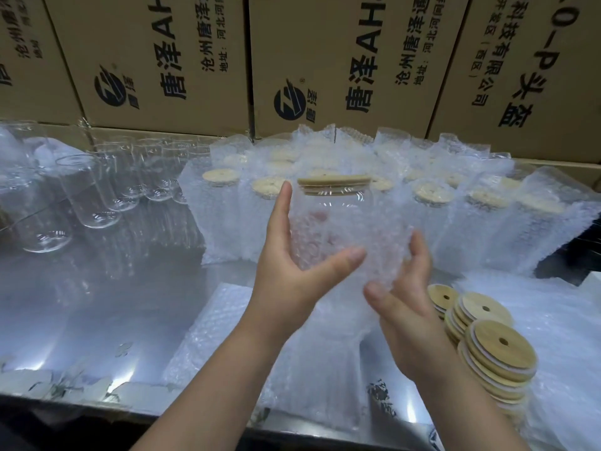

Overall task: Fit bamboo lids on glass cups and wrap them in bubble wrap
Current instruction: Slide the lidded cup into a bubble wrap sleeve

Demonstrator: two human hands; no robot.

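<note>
A glass cup (328, 203) with a bamboo lid (333, 183) on top is held upright above the table, its lower part inside a bubble wrap sleeve (357, 242). My left hand (289, 265) grips the cup's left side, thumb across the front. My right hand (406, 294) holds the bubble wrap at the lower right, fingers curled on it. Loose bamboo lids (497, 349) are stacked at the right. Bare glass cups (87, 190) stand at the back left.
Several wrapped, lidded cups (432, 203) stand in rows behind the held cup. Flat bubble wrap sheets (214, 327) lie on the reflective table (97, 304) below my hands. Cardboard boxes (341, 60) form a wall at the back.
</note>
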